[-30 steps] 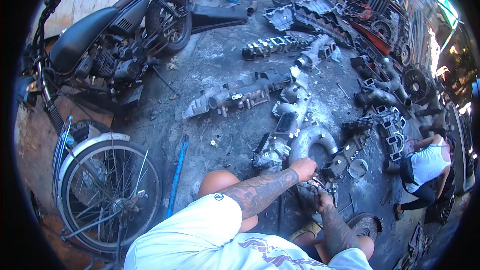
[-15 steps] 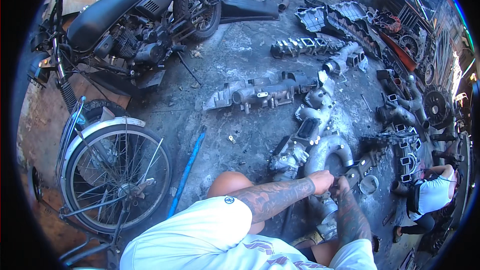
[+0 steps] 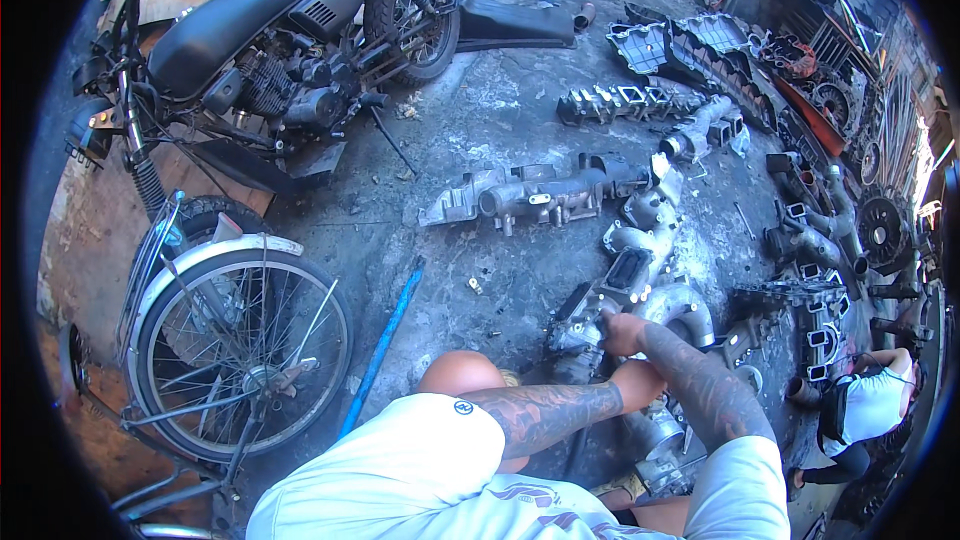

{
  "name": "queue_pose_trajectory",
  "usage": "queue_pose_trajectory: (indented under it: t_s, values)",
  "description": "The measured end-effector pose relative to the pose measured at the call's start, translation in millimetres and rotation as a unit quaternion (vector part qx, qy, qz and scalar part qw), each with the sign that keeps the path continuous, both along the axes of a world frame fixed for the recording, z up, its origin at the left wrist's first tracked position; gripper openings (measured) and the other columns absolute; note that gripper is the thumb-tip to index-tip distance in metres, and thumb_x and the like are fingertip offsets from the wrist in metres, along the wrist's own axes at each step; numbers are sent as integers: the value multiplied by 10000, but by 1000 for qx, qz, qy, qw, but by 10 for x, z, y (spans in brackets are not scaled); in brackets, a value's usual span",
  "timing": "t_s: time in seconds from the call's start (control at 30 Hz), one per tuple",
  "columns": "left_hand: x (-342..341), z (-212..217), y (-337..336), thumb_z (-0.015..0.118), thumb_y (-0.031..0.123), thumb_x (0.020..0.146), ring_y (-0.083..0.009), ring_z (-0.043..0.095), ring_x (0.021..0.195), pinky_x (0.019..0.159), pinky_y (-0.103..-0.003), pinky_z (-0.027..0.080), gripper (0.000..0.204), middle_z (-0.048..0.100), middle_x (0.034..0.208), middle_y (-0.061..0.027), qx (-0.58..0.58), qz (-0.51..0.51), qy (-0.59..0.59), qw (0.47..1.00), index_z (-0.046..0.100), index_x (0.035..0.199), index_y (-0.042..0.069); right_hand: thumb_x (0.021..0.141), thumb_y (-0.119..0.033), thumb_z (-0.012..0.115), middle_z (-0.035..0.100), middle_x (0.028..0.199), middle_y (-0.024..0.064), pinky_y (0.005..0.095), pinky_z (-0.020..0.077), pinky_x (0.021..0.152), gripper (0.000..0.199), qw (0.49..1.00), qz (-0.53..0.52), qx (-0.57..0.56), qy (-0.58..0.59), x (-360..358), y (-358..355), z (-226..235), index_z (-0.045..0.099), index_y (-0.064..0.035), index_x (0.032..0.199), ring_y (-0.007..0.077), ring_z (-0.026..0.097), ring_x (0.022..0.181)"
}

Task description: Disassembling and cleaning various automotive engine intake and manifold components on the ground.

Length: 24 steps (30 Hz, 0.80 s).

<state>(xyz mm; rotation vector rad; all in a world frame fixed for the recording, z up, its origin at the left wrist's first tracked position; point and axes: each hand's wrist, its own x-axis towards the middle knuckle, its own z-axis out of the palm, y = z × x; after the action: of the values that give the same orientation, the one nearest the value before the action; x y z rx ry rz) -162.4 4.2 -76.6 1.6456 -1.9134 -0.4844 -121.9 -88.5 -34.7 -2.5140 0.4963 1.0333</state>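
Observation:
My left hand (image 3: 638, 384) is closed beside the curved grey metal pipe (image 3: 682, 308); whatever its fingers hold is hidden. Crossing over in front of it, my right hand (image 3: 622, 333) bends its fingers down at the edge of a cast metal housing (image 3: 580, 326). Anything pinched there is too small to make out. Beyond the hands, a part with a dark rectangular opening (image 3: 627, 270) lies against more castings. Below my left hand is a round metal pipe end (image 3: 655, 434), near my knees.
A motorcycle (image 3: 235, 35) and a bicycle wheel (image 3: 245, 355) stand at the left. A blue bar (image 3: 385, 345) lies on the floor. Manifolds (image 3: 545, 195) and other engine parts spread ahead and right. Another person in a white shirt (image 3: 872, 405) bends over at the far right.
My right hand has moved left, across my left forearm's end, from the pipe to the metal housing. My left hand has dropped slightly lower. The whole view has shifted a little.

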Motion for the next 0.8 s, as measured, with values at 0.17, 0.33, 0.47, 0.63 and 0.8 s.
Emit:
queue_pose_trajectory:
  t_s: [0.17,0.33,0.47,0.63,0.8]
  values:
    - [-142,-195,-37,492,146,804,-254,639,813,697,-361,498,177,641,858,-120,-186,44,-15,981,611,874,35,834,-467,553,592,1115,199,396,435,893,567,943,243,173,149,140,328,-496,521,-33,1197,331,555,1065]
    - [-130,-394,-62,474,162,842,-245,641,816,716,-358,493,199,648,873,-103,-323,118,-50,938,616,898,35,878,-457,501,614,1071,200,392,453,853,494,991,-116,30,-67,13,500,255,580,-50,1146,341,579,1017]
    - [-125,126,-100,561,180,794,-275,647,781,684,-384,509,174,655,813,-124,37,7,-5,999,648,870,50,919,-144,457,633,863,161,315,461,731,267,809,-383,-5,-446,-874,37,488,556,-22,1135,200,594,816]
    - [-92,239,-132,569,154,755,-299,656,729,657,-410,519,154,662,740,-139,19,37,18,999,682,704,63,886,-183,518,621,1011,138,326,464,705,296,381,-714,-102,-579,-2194,261,-774,563,88,997,190,537,806]
    - [-30,193,-135,564,156,756,-282,661,713,643,-400,522,153,664,722,-130,22,61,-15,998,686,700,82,820,-141,602,618,1051,92,397,463,868,278,421,-714,540,-146,-1658,1476,-1074,579,-37,1077,250,588,975]
